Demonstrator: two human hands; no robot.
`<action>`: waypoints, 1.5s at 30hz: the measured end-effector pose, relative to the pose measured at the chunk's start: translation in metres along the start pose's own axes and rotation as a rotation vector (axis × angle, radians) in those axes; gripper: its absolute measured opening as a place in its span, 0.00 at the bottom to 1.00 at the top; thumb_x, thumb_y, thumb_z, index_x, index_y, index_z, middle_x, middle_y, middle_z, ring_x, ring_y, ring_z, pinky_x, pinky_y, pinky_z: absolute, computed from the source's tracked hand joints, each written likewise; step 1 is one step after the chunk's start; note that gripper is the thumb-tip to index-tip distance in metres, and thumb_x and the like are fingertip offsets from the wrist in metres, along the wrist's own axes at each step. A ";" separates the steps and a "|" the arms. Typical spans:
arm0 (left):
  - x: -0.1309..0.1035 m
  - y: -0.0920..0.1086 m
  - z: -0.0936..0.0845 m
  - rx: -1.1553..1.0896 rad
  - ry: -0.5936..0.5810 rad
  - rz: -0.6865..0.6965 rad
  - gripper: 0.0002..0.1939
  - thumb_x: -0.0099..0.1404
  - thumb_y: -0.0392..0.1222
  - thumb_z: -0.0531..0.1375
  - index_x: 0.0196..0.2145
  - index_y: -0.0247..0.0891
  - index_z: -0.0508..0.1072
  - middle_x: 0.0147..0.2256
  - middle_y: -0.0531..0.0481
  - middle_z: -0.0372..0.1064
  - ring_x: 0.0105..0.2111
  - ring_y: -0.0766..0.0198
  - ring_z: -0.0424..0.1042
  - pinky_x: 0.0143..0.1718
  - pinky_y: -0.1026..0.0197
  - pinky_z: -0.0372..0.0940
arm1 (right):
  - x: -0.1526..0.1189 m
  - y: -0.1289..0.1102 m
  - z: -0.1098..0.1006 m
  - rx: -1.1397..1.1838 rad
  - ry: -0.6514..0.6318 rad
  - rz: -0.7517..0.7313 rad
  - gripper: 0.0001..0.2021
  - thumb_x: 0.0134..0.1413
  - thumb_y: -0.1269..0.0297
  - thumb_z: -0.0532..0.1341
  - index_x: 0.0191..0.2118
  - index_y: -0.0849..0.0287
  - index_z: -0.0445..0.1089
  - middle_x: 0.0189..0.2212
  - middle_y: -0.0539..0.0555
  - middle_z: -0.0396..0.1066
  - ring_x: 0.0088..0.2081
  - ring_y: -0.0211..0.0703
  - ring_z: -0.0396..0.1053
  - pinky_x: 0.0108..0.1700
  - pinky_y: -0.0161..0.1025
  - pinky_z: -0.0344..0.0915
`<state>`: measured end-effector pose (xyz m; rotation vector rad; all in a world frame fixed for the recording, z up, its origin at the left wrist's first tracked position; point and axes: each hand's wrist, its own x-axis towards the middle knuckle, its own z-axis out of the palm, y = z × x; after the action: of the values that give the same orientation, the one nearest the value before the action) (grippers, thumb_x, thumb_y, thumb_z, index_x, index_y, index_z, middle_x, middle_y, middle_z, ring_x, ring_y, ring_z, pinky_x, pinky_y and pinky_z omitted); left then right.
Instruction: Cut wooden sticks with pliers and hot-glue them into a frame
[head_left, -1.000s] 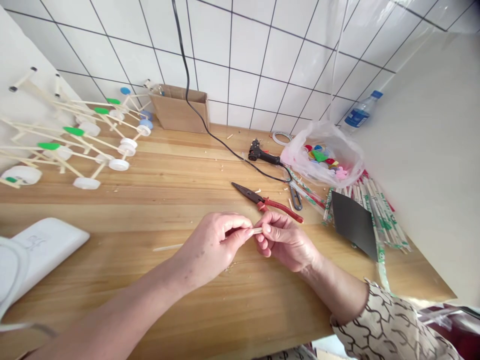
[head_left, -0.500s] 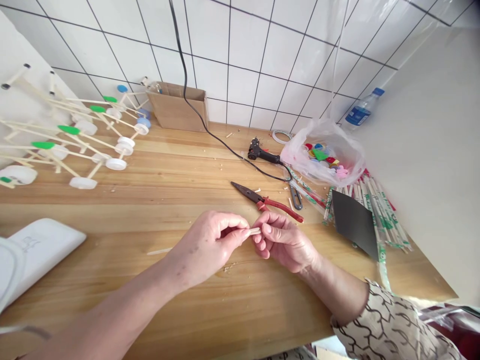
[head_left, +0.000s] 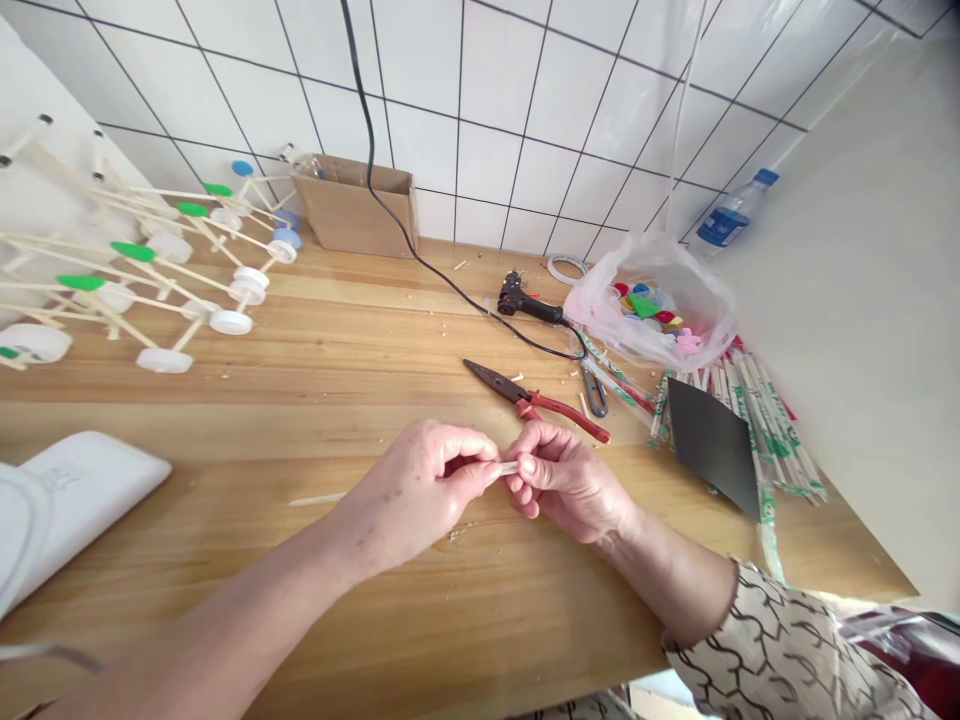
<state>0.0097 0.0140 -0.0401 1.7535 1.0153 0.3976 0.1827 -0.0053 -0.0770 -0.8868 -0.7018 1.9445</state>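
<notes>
Between my two hands is a short pale wooden stick (head_left: 509, 468), mostly covered by fingertips. My left hand (head_left: 427, 480) pinches its left end with thumb and forefinger. The other end is pinched by my right hand (head_left: 566, 478), whose remaining fingers curl underneath. Whether it is one piece or more, I cannot make out. Just beyond my right hand lie red-handled long-nose pliers (head_left: 536, 400). A thin white stick (head_left: 317, 499) rests on the table beside my left wrist.
Stick-built models with bottle-cap wheels (head_left: 165, 270) stand at the left, near a white device (head_left: 90, 480). A cardboard box (head_left: 356, 210), black glue gun (head_left: 529, 300), plastic bag of caps (head_left: 652, 310), black card (head_left: 712, 445) and wrapped chopsticks (head_left: 776, 425) surround the table (head_left: 337, 400).
Both hands hold almost the same pose and place. The stick between them has turned slightly in the fingers. The view has shifted a little.
</notes>
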 end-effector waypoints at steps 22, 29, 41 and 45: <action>-0.006 -0.008 0.015 0.780 0.102 0.304 0.12 0.54 0.23 0.52 0.24 0.35 0.71 0.24 0.49 0.68 0.23 0.63 0.66 0.25 0.62 0.58 | -0.011 -0.006 0.000 -1.343 -0.134 -0.470 0.08 0.56 0.72 0.55 0.31 0.61 0.71 0.24 0.52 0.69 0.26 0.37 0.65 0.30 0.34 0.61; -0.003 -0.012 0.018 0.956 0.210 0.491 0.12 0.52 0.22 0.52 0.24 0.36 0.69 0.25 0.47 0.68 0.28 0.59 0.67 0.31 0.58 0.64 | -0.007 -0.004 0.000 -1.305 -0.099 -0.506 0.10 0.53 0.73 0.55 0.25 0.60 0.69 0.20 0.49 0.64 0.24 0.35 0.61 0.28 0.33 0.57; 0.002 -0.005 0.015 0.025 0.537 0.201 0.04 0.59 0.39 0.61 0.30 0.36 0.72 0.25 0.54 0.72 0.24 0.68 0.69 0.26 0.67 0.65 | -0.002 -0.003 -0.011 -0.578 0.154 -0.306 0.12 0.49 0.58 0.64 0.25 0.62 0.72 0.18 0.48 0.63 0.20 0.32 0.56 0.23 0.33 0.53; 0.006 -0.008 0.016 -0.232 0.412 0.134 0.06 0.59 0.41 0.60 0.29 0.37 0.74 0.27 0.54 0.75 0.27 0.68 0.72 0.28 0.69 0.66 | -0.003 0.006 -0.008 -0.548 0.103 -0.251 0.12 0.48 0.57 0.65 0.29 0.62 0.73 0.19 0.49 0.65 0.20 0.31 0.55 0.22 0.32 0.52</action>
<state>0.0202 0.0101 -0.0548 1.5646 1.0879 0.9532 0.1879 -0.0099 -0.0853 -1.1502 -1.2516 1.4906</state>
